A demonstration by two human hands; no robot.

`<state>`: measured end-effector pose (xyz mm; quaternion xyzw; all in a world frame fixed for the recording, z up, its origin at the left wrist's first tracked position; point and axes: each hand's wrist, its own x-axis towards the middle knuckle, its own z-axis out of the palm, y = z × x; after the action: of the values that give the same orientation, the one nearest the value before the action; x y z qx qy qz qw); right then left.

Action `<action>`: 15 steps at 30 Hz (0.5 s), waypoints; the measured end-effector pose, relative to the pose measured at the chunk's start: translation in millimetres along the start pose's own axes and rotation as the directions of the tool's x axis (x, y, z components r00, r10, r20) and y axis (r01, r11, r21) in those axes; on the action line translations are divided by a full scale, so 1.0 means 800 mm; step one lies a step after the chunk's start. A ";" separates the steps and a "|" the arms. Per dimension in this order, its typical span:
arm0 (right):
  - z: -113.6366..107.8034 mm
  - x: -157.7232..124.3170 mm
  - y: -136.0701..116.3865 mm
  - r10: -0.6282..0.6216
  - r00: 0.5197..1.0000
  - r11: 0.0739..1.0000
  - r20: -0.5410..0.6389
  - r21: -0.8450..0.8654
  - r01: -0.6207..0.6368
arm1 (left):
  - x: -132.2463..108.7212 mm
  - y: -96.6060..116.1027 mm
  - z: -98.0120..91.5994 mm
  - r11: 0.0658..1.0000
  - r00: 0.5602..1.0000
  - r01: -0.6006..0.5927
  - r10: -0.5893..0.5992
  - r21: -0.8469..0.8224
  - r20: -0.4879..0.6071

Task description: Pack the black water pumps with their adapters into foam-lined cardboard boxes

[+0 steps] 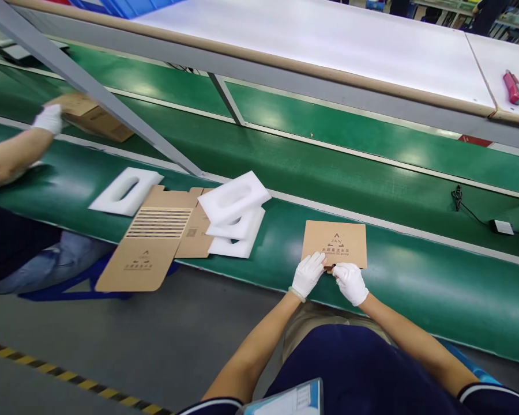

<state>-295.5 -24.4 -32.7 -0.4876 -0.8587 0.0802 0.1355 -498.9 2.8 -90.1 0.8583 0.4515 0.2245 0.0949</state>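
Observation:
A closed brown cardboard box (346, 239) with printed lettering on its lid lies in front of me on the green work surface. My left hand (308, 275), in a white glove, grips its front edge, fingers over the lid. Beside it my right hand (350, 282), also gloved, is closed in a pinch at the middle of that edge, by a small flap. A small dark spot shows at its fingertips; I cannot make out what it is. Further left lies an unfolded cardboard box (155, 245), with white foam inserts (236, 199) stacked on its right end.
Another foam insert (127, 191) lies left of the unfolded box. At far left a co-worker's gloved hand (48, 119) holds a cardboard box (97, 118). A grey slanted post (125, 115) and raised white shelf (307, 34) stand beyond. A power adapter (500, 227) lies right.

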 end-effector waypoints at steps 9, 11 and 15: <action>0.012 0.005 0.006 0.028 0.994 0.997 -0.109 -0.070 -0.035 | 0.003 0.005 -0.005 1.000 1.000 -0.009 0.009 -0.023 -0.016; 0.015 0.003 0.007 0.017 0.990 0.997 -0.137 -0.075 -0.027 | 0.002 0.006 -0.007 1.000 1.000 -0.001 0.001 -0.014 -0.026; 0.023 -0.006 0.005 -0.017 0.986 0.997 -0.163 -0.081 0.004 | 0.001 0.008 -0.009 0.999 0.998 -0.021 0.023 0.028 -0.058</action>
<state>-295.5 -26.7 -52.4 -0.4930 -0.8498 0.0047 0.1865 -497.5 -0.6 -81.3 0.8575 0.4477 0.2444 0.0672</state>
